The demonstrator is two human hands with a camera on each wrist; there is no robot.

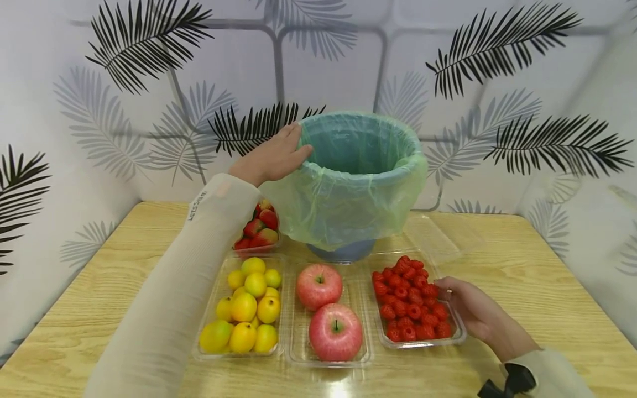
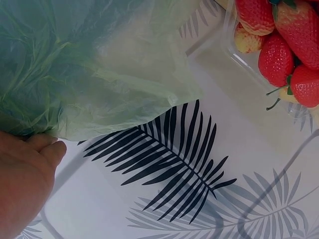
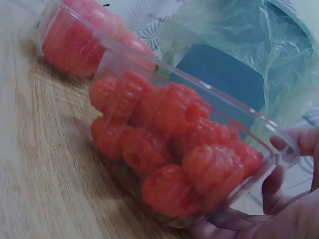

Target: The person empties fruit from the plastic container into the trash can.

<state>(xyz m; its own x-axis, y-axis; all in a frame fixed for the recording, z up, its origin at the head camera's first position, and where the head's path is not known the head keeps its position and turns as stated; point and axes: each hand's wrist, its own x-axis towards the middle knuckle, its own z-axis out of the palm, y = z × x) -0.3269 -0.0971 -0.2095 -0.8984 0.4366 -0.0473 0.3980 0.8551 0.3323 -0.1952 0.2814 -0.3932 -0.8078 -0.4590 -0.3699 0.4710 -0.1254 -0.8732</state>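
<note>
A blue bin (image 1: 343,253) lined with a pale green plastic bag (image 1: 348,204) stands at the back of the table. My left hand (image 1: 276,155) rests against its left rim with fingers extended; in the left wrist view the fingertips (image 2: 52,147) touch the bag's folds. At the front right, a clear plastic box (image 1: 423,344) holds a heap of raspberries (image 1: 410,301). My right hand (image 1: 470,307) grips this box by its right side, thumb at the rim and fingers beneath the corner in the right wrist view.
Two apples (image 1: 335,331) sit in a clear tray in the middle. To their left, another tray holds small yellow fruits (image 1: 244,307). Strawberries (image 1: 261,232) in a box are partly behind my left sleeve. A clear plastic lid (image 1: 438,237) lies behind the raspberries.
</note>
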